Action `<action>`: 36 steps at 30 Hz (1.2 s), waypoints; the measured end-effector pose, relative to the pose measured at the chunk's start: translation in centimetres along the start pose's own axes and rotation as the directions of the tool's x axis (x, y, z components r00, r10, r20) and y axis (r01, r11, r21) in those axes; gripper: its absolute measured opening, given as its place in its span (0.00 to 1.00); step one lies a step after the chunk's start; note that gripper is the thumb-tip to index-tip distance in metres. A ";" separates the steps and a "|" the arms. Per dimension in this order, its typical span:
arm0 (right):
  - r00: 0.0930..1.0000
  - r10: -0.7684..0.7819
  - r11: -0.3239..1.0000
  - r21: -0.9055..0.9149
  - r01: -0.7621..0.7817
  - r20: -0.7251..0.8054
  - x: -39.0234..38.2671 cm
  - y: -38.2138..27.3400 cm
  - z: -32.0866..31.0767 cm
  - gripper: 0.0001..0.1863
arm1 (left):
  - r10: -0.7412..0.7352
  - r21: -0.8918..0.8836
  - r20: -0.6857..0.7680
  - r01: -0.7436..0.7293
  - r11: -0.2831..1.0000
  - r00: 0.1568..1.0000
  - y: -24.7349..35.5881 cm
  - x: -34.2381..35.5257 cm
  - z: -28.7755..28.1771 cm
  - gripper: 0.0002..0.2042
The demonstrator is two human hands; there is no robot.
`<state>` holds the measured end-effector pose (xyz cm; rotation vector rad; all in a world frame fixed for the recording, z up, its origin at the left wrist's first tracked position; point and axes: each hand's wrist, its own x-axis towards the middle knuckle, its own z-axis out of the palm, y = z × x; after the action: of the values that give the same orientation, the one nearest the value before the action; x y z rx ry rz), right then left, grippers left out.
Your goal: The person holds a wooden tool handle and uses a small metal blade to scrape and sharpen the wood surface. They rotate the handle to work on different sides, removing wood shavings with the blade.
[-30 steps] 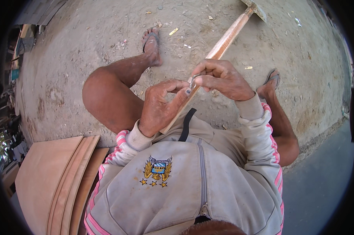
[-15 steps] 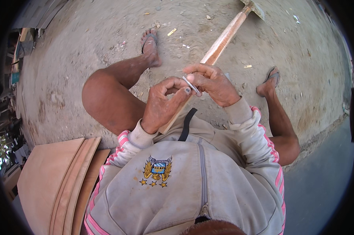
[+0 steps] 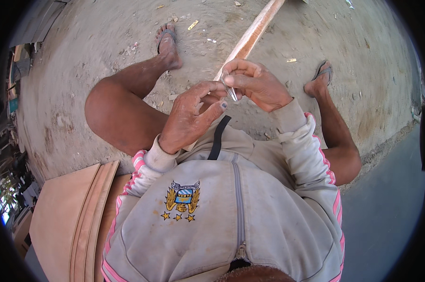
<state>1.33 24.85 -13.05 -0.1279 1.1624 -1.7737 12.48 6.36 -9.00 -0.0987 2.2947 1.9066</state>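
Between the thumb and fingers of my right hand (image 3: 255, 87) is a small shiny metal piece (image 3: 232, 94), its shape partly hidden by the fingertips. My left hand (image 3: 189, 115) is curled just left of it, fingertips close to the piece, over the line of a long wooden tool handle (image 3: 255, 28); what these fingers grip is hidden. The pale, worn handle runs from behind both hands up to the top edge, where only a corner of its head shows.
My sandalled feet and bare legs rest on dusty ground (image 3: 81, 61) with scattered scraps. Several plywood sheets (image 3: 57, 216) lie at lower left, beside my body. A grey smooth surface (image 3: 381, 202) lies at the right, with a jumble of objects at the far left edge.
Both hands appear higher and further left in the view. The metal piece has turned slightly steeper in my right fingers. The tool's head has mostly slipped past the top edge.
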 end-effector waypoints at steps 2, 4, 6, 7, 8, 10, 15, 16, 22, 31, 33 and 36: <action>0.996 -0.044 0.997 -0.063 0.040 -0.078 0.2 -0.3 -0.4 0.13 | -0.017 0.063 0.006 0.016 0.998 1.000 -0.5 -0.3 -0.2 0.17; 0.984 -0.115 0.968 -0.239 0.080 -0.137 0.6 -0.5 -0.9 0.11 | 0.124 0.477 -0.034 -0.093 0.874 0.992 -1.0 -0.8 -1.2 0.21; 0.963 -0.217 0.854 -0.509 0.108 -0.160 0.9 -0.3 -1.3 0.08 | 0.114 0.650 -0.032 -0.066 0.757 0.993 -1.6 -1.5 -1.6 0.25; 0.962 -0.235 0.774 -0.625 0.098 -0.140 1.2 0.0 -1.2 0.08 | 0.036 0.642 -0.038 -0.003 0.767 0.999 -2.1 -2.2 -1.5 0.27; 0.961 -0.251 0.679 -0.729 0.088 -0.117 1.5 0.5 -1.0 0.08 | -0.041 0.634 -0.042 0.058 0.771 0.998 -2.4 -2.5 -1.4 0.29; 0.942 -0.325 0.493 -0.864 0.100 -0.077 2.2 1.3 -0.3 0.09 | -0.224 0.606 0.000 0.178 0.776 0.975 -2.0 -2.6 -1.1 0.30; 0.934 -0.358 0.319 -0.942 0.104 -0.018 2.1 1.6 0.8 0.10 | -0.191 0.599 -0.014 0.161 0.785 0.982 -4.1 -3.3 -1.2 0.30; 0.929 -0.370 0.323 -0.938 0.124 -0.005 1.7 1.5 0.7 0.09 | -0.179 0.588 -0.014 0.153 0.794 0.984 -4.1 -3.3 -1.1 0.29; 0.850 -0.527 0.278 -0.947 0.161 -0.010 0.4 0.5 1.9 0.11 | -0.195 0.372 0.031 0.170 0.912 0.980 -3.7 -2.9 -1.6 0.26; 0.883 -0.470 0.062 -0.997 0.051 0.016 -1.0 -1.4 4.7 0.07 | -0.335 -0.355 0.297 0.429 0.830 0.894 -3.1 -3.2 -2.4 0.31; 0.884 -0.468 0.057 -0.997 0.048 0.016 -1.2 -1.8 4.3 0.06 | -0.354 -0.451 0.346 0.485 0.749 0.869 -2.5 -3.5 -2.6 0.32; 0.875 -0.476 -0.088 -0.995 0.050 0.086 -1.3 -2.0 4.5 0.06 | -0.362 -0.501 0.385 0.521 0.691 0.849 -2.2 -3.7 -2.7 0.33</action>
<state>3.08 23.09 -8.63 -1.1055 2.6991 -0.7419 16.23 3.12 -10.11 -0.4163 1.2715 2.1149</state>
